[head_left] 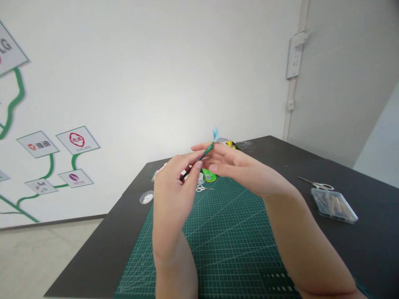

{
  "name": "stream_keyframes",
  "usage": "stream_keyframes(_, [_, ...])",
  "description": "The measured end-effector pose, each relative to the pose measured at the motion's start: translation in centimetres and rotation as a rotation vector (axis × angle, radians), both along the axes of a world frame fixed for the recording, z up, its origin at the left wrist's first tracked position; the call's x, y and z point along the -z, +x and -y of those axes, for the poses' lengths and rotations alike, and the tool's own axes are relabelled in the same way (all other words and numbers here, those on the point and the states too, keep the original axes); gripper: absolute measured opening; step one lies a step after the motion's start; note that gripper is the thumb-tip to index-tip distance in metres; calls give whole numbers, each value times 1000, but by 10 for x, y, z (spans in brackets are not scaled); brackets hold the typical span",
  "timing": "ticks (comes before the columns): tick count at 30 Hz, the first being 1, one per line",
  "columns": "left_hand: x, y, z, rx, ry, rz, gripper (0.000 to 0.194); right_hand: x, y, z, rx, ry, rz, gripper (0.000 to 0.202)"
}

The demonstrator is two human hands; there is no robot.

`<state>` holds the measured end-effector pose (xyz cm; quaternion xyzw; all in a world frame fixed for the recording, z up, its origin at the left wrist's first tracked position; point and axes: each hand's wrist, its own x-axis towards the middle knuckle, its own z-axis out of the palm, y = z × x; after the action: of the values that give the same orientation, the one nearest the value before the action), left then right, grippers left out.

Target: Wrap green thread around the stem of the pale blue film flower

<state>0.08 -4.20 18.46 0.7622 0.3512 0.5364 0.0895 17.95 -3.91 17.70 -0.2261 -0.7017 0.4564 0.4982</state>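
Note:
My left hand [176, 182] is closed on a thin dark stick [188, 171], which slants up to the right above the green cutting mat [227, 232]. Green wrapping [209, 148] covers the stick's upper part, and a light blue feathery piece [215, 133] stands at its tip. Beside the wrapped part is my right hand [238, 166], palm turned inward, with its fingers stretched out behind the upper end. A thin pale strip [222, 140] shows near the tip over the right fingers; what it joins to is unclear.
Beyond my hands stand a green can [209, 175] and small white-handled scissors [204, 188]. A round dish [146, 197] lies left. At the right, larger scissors [318, 185] touch a clear plastic box [334, 205]. Yellow items [230, 144] lie at the back of the black table [102, 249].

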Motion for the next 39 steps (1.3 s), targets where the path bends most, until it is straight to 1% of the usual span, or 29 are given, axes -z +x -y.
stream_keyframes(1, [0,0,1,-1,1,6,25,-1,-2,3,-45,-13,-41,44])
stream_keyframes(3, [0,0,4,-12,15,13,25,-1,-6,5,-84,-21,-92,54])
stream_keyframes(5, [0,-1,6,-31,43,16,25,-1,-9,6,-68,-27,-112,58])
stream_keyframes(6, [0,-1,8,-38,59,17,24,-1,-11,6,-45,-38,-112,56])
stream_keyframes(9, [1,-1,9,-34,84,17,24,0,-20,6,52,-48,-134,39])
stream_keyframes(11, [1,0,9,-34,93,15,24,2,-28,5,153,-30,-217,28])
stream_keyframes(14, [1,3,7,-52,114,29,24,5,-38,3,325,-8,-365,26])
stream_keyframes(16, [2,5,5,-51,131,41,24,7,-43,1,377,-3,-424,31])
stream_keyframes(19, [3,8,4,-38,149,85,23,8,-45,1,369,-12,-487,36])
stream_keyframes(22, [3,10,3,-39,128,137,20,7,-44,2,361,-20,-522,37])
stream_keyframes(25, [3,11,4,-25,75,157,16,5,-42,3,362,-16,-533,39])
stream_keyframes(29, [4,10,6,47,-27,152,15,4,-37,4,346,0,-514,40])
stream_keyframes(32, [4,11,7,38,3,178,13,4,-35,4,334,36,-493,34])
stream_keyframes(36, [5,14,7,3,71,208,11,4,-34,6,330,68,-496,21])
stream_keyframes(39, [5,16,8,-28,115,233,11,4,-35,7,391,113,-458,15])
